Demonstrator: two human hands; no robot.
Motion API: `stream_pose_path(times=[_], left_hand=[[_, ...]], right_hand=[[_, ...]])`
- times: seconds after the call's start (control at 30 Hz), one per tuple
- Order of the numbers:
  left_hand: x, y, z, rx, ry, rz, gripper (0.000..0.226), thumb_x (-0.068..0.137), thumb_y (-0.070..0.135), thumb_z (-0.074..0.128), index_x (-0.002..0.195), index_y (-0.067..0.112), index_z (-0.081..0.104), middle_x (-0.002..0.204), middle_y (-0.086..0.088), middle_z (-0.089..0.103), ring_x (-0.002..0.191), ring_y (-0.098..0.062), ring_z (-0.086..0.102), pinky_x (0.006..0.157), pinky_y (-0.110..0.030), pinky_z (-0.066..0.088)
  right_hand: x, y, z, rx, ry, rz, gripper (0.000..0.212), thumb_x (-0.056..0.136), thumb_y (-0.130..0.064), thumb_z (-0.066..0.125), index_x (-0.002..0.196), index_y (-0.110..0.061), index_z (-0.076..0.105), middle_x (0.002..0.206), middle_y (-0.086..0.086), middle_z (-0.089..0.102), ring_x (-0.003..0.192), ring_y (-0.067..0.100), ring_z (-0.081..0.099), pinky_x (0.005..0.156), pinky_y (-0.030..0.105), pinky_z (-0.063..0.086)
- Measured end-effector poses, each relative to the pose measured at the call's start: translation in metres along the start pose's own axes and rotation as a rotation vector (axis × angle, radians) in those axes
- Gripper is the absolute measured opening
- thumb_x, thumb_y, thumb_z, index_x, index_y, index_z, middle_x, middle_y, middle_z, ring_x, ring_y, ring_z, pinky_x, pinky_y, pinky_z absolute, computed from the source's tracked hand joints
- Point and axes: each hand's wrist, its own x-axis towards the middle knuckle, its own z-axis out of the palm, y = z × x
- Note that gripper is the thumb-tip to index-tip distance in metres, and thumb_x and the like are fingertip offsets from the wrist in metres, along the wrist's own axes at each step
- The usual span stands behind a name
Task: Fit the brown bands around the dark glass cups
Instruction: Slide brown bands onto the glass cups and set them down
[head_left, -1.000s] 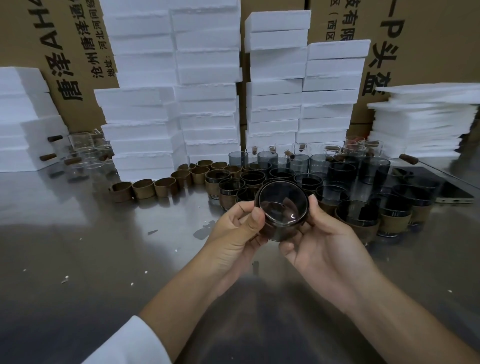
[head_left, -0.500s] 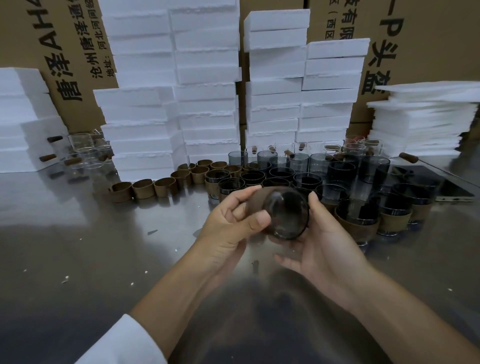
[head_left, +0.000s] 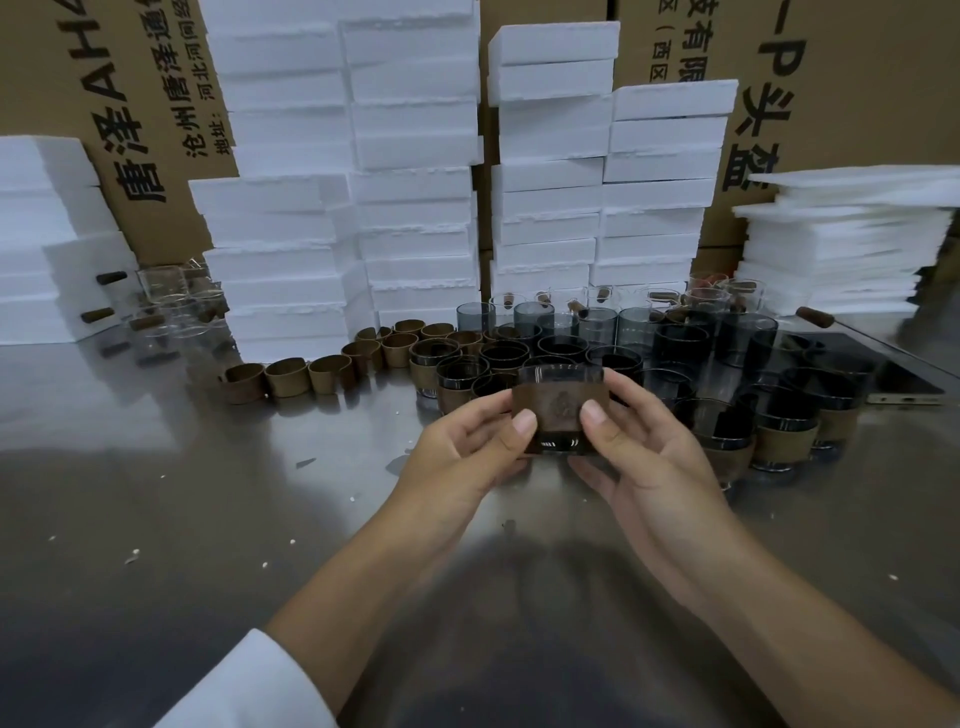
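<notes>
A dark glass cup (head_left: 558, 376) with a brown band (head_left: 558, 410) around it is held upright above the steel table, at the centre of the view. My left hand (head_left: 467, 452) grips its left side, thumb on the band. My right hand (head_left: 639, 447) grips its right side, thumb on the band too. Behind it stand several dark cups (head_left: 685, 343), some wearing bands (head_left: 784, 441). A row of loose brown bands (head_left: 285, 376) lies to the left.
White foam blocks (head_left: 415, 182) are stacked along the back, in front of cardboard boxes (head_left: 130, 78). Clear glasses (head_left: 166, 296) stand at the back left. A phone (head_left: 904, 389) lies at the right. White crumbs dot the steel table (head_left: 182, 519).
The cup was tilted with its mouth toward me, then turned on its side. Now it stands upright between both hands, with both thumbs on the band's front.
</notes>
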Motion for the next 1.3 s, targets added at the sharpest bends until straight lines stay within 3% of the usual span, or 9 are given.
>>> stream_pose_path(times=[0.17, 0.27, 0.37, 0.47, 0.57, 0.8, 0.9, 1.1, 1.3], left_hand=[[0.001, -0.003, -0.003, 0.024, 0.030, 0.019, 0.065, 0.066, 0.030, 0.069, 0.126, 0.007, 0.059, 0.117, -0.014, 0.068, 0.113, -0.026, 0.063, 0.100, -0.036, 0.049], [0.002, -0.007, -0.004, 0.071, 0.027, 0.045, 0.057, 0.063, 0.026, 0.072, 0.118, 0.016, 0.062, 0.114, -0.008, 0.070, 0.105, -0.015, 0.067, 0.086, -0.023, 0.053], [0.003, -0.014, -0.006, 0.172, 0.004, 0.045, 0.046, 0.066, 0.019, 0.075, 0.110, 0.025, 0.063, 0.106, 0.003, 0.073, 0.098, -0.007, 0.069, 0.077, -0.015, 0.052], [0.004, -0.018, -0.009, 0.281, -0.052, 0.023, 0.044, 0.080, 0.002, 0.071, 0.111, 0.032, 0.060, 0.105, 0.016, 0.072, 0.105, -0.002, 0.065, 0.083, -0.015, 0.050], [0.003, -0.020, -0.010, 0.394, -0.115, 0.016, 0.047, 0.086, 0.004, 0.067, 0.119, 0.035, 0.056, 0.118, 0.014, 0.067, 0.117, -0.001, 0.058, 0.099, -0.022, 0.047], [0.003, -0.023, -0.008, 0.469, -0.086, 0.003, 0.043, 0.089, 0.002, 0.063, 0.122, 0.029, 0.056, 0.117, 0.013, 0.066, 0.113, -0.002, 0.060, 0.097, -0.016, 0.046], [0.002, -0.023, -0.007, 0.475, -0.018, -0.010, 0.050, 0.087, 0.004, 0.066, 0.131, 0.020, 0.051, 0.119, 0.004, 0.066, 0.109, -0.007, 0.062, 0.094, -0.017, 0.048], [-0.002, -0.022, -0.003, 0.612, -0.002, 0.116, 0.048, 0.090, 0.008, 0.064, 0.125, 0.037, 0.051, 0.111, 0.020, 0.062, 0.096, 0.011, 0.060, 0.077, -0.003, 0.044], [0.001, -0.021, -0.001, 0.737, 0.048, 0.166, 0.037, 0.092, 0.018, 0.062, 0.116, 0.045, 0.054, 0.111, 0.015, 0.060, 0.089, 0.006, 0.060, 0.070, -0.002, 0.041]], right_hand=[[0.004, 0.005, -0.004, -0.042, -0.048, -0.025, 0.068, 0.059, -0.029, 0.072, 0.124, -0.022, 0.057, 0.116, -0.005, 0.070, 0.107, 0.008, 0.066, 0.085, 0.022, 0.054], [0.006, 0.009, -0.005, -0.157, -0.034, -0.043, 0.068, 0.056, -0.035, 0.077, 0.120, -0.026, 0.056, 0.115, -0.004, 0.069, 0.100, 0.004, 0.068, 0.081, 0.019, 0.053], [0.008, 0.016, -0.009, -0.362, -0.008, -0.060, 0.053, 0.072, -0.022, 0.079, 0.116, -0.032, 0.050, 0.117, -0.009, 0.062, 0.104, 0.004, 0.064, 0.084, 0.020, 0.050], [0.008, 0.019, -0.013, -0.599, 0.004, -0.080, 0.059, 0.073, -0.025, 0.080, 0.118, -0.034, 0.042, 0.113, -0.021, 0.054, 0.106, -0.005, 0.053, 0.085, 0.014, 0.043], [0.007, 0.021, -0.015, -0.832, -0.001, -0.153, 0.064, 0.073, -0.028, 0.081, 0.117, -0.037, 0.036, 0.107, -0.029, 0.048, 0.100, -0.011, 0.047, 0.077, 0.008, 0.036], [0.009, 0.025, -0.022, -1.042, -0.030, -0.193, 0.073, 0.078, -0.036, 0.076, 0.141, -0.027, 0.041, 0.131, -0.008, 0.049, 0.127, 0.008, 0.042, 0.104, 0.026, 0.036], [0.010, 0.026, -0.023, -1.127, -0.028, -0.263, 0.079, 0.080, -0.040, 0.073, 0.148, -0.029, 0.033, 0.110, -0.017, 0.039, 0.104, 0.000, 0.041, 0.084, 0.009, 0.033], [0.015, 0.029, -0.025, -1.107, 0.033, -0.271, 0.074, 0.082, -0.030, 0.073, 0.145, -0.026, 0.034, 0.091, -0.011, 0.046, 0.081, 0.012, 0.054, 0.077, 0.032, 0.048], [0.017, 0.030, -0.023, -1.112, 0.083, -0.293, 0.051, 0.087, -0.027, 0.069, 0.132, -0.021, 0.046, 0.094, -0.009, 0.052, 0.074, 0.006, 0.058, 0.072, 0.027, 0.049]])
